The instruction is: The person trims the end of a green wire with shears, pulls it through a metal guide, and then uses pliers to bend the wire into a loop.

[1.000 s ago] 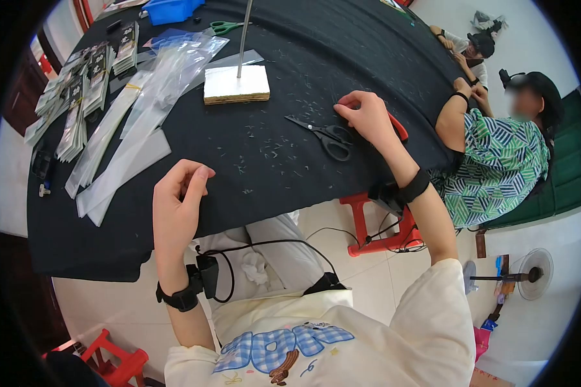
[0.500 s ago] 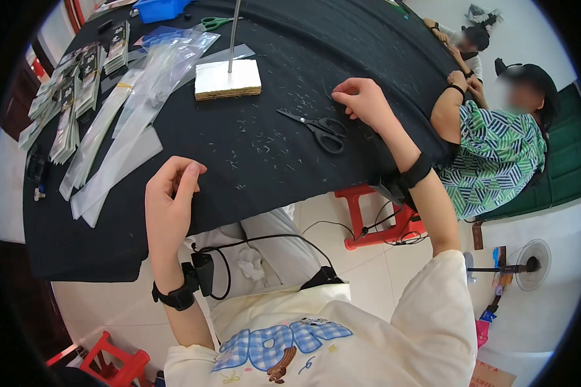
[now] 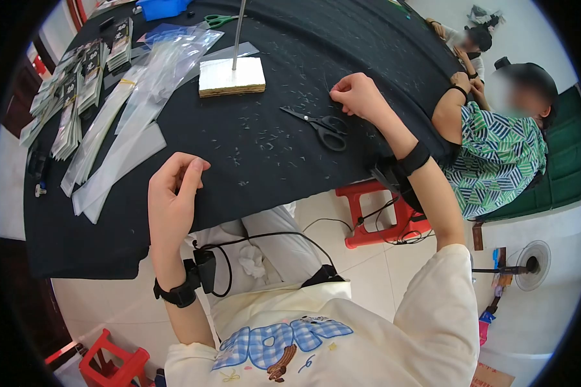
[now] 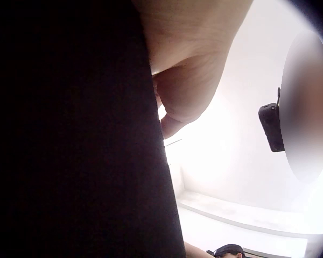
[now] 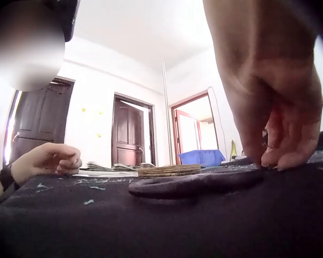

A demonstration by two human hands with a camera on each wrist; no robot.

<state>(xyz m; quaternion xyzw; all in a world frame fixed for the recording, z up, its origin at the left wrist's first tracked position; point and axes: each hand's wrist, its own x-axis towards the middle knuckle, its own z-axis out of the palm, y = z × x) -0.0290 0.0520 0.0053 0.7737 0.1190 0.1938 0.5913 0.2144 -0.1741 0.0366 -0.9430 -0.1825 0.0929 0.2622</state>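
My left hand (image 3: 173, 197) rests at the table's front edge with its fingers loosely curled and nothing visible in them. Farther right, my right hand (image 3: 363, 98) lies low over the black cloth, fingers bent and thumb near the index finger. No held thing shows there. Black-handled scissors (image 3: 320, 122) lie just left of it, blades pointing left. In the right wrist view, the dark scissor handles (image 5: 191, 185) sit close beside the fingertips (image 5: 290, 159). A silver-topped block (image 3: 231, 77) with an upright metal rod (image 3: 239, 32) stands beyond the scissors.
Clear plastic sleeves (image 3: 148, 93) and bundled printed packets (image 3: 68, 116) cover the left side. Green-handled scissors (image 3: 218, 20) and a blue bin (image 3: 163, 8) lie at the back. Small clippings (image 3: 265, 143) dot the black tablecloth (image 3: 252, 193). Another person (image 3: 497, 145) sits at the right.
The head view has shifted slightly. My right hand has moved a little up and left, and a red handle beside its wrist is out of sight. The left hand stays nearly still.
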